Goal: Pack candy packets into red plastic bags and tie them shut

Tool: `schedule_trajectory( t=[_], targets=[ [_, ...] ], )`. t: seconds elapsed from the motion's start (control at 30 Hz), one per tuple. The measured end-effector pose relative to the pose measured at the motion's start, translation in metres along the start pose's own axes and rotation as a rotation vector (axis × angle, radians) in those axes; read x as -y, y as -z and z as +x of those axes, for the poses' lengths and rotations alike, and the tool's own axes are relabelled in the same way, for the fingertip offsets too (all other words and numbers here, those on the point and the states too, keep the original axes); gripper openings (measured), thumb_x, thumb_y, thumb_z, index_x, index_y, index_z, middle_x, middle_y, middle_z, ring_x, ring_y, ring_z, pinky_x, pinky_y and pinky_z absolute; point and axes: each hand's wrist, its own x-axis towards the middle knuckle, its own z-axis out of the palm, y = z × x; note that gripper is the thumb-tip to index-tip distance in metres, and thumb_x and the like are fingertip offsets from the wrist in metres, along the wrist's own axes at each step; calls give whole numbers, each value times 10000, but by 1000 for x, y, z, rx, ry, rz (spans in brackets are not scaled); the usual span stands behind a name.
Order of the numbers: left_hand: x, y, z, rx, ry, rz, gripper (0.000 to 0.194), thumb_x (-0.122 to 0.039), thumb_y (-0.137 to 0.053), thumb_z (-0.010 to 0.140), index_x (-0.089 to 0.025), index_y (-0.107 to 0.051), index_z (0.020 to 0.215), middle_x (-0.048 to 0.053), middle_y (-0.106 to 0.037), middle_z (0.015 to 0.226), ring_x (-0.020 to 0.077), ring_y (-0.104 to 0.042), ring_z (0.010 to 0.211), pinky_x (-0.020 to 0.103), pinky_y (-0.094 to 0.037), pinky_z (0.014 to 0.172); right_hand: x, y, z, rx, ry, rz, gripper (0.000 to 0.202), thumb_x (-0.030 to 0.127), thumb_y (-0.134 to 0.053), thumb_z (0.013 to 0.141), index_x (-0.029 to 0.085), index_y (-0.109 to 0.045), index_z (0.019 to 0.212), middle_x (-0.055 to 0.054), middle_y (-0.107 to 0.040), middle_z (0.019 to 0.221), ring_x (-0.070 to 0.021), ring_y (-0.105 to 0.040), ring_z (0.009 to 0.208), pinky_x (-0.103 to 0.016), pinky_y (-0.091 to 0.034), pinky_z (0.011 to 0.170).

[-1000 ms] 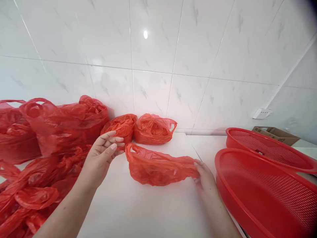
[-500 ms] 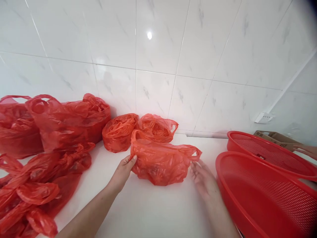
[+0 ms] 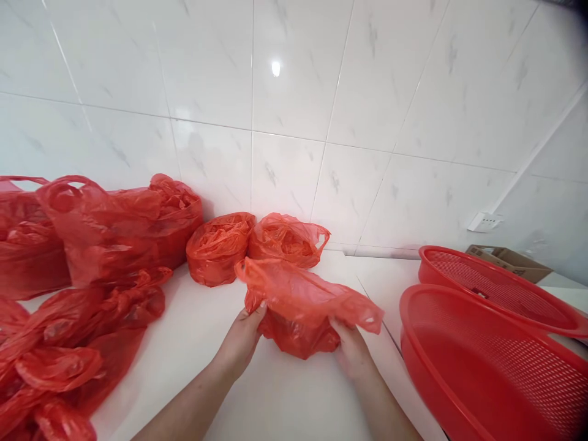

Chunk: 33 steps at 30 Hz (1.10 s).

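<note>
A crumpled red plastic bag (image 3: 298,306) with loop handles is held over the white table in front of me. My left hand (image 3: 245,334) grips its left side, thumb on the outside and fingers mostly hidden by the plastic. On the opposite side, my right hand (image 3: 350,346) is closed on the bag's lower right part, its fingertips covered by the film. The bag's right handle flares out above that wrist. Just behind stand two rounded red bag bundles, one on the left (image 3: 220,248) and one on the right (image 3: 289,239).
Large filled red bags (image 3: 124,233) line the wall at left, with a heap of loose red bags (image 3: 68,361) nearer me. Two red perforated baskets, a near one (image 3: 422,343) and a far one (image 3: 496,285), stand right. Beyond are a cardboard box (image 3: 514,262) and a wall socket (image 3: 485,222).
My right hand has moved left and taken hold of the bag's lower right side. The bag has tilted, its right handle swinging outward. Another person's hand at far right has left view.
</note>
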Motion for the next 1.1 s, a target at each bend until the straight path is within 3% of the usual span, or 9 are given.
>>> schedule_trajectory(
  t=[0.1,0.27,0.47,0.53,0.67,0.77,0.87,1.0,1.1],
  targets=[
    [-5,-7,2,-89,-61,-142,427,-439,-652,745,-184,-604,1084,91,-672,1040,215,-638,840,294,-485,673,5,9,2,17,-35,62,390,425,-707,701,249,-643,1043,-68,-628,1169,-268,-593,1036,-376,-516,787],
    [4,12,6,-167,-22,-82,454,-445,-697,690,-169,-600,1037,98,-681,987,229,-644,798,283,-463,606,13,16,-1,34,-2,-12,370,369,-744,670,237,-643,1000,-65,-655,1097,-262,-596,1003,-374,-502,811],
    [1,15,-7,157,-142,33,770,-427,-784,591,-263,-474,1275,98,-608,1158,250,-593,1000,313,-465,794,26,-3,-14,250,9,-12,602,371,-784,631,242,-575,1180,-94,-601,1195,-252,-569,1071,-385,-475,878],
    [-2,10,-11,258,-93,75,858,-391,-820,545,-277,-446,1310,80,-631,1078,225,-614,905,295,-469,740,31,-10,-19,227,-13,9,559,371,-799,609,243,-613,1121,-87,-643,1111,-244,-604,1004,-380,-488,850],
    [-2,3,-17,376,95,115,367,-366,-721,700,-187,-655,1014,40,-656,768,140,-580,605,256,-443,598,38,-9,-24,65,-71,53,334,390,-790,611,208,-687,872,-76,-696,910,-255,-646,888,-402,-509,799],
    [-1,3,-17,242,104,-114,180,-374,-641,778,-197,-643,815,10,-657,778,137,-596,654,245,-452,623,44,2,-23,25,8,191,356,475,-714,682,257,-675,961,-69,-647,1118,-259,-591,1053,-426,-488,875],
    [-1,2,-14,111,63,-309,171,-321,-663,765,-232,-611,902,-1,-657,957,155,-619,821,258,-473,723,50,12,-23,-16,45,305,334,498,-675,715,312,-654,991,-25,-631,1136,-225,-552,1117,-425,-467,920],
    [1,4,-12,111,85,-386,184,-242,-642,773,-216,-595,949,24,-634,1024,168,-611,889,284,-478,785,48,8,-27,66,-82,367,310,460,-733,666,235,-546,566,17,-538,592,-171,-616,794,-359,-501,806],
    [0,8,-12,193,87,-395,134,-178,-625,758,-194,-597,888,24,-636,933,171,-613,845,291,-486,757,44,-4,-29,105,-87,338,436,444,-734,675,206,-410,507,66,-299,469,-78,-408,469,-253,-475,599]
  ],
)
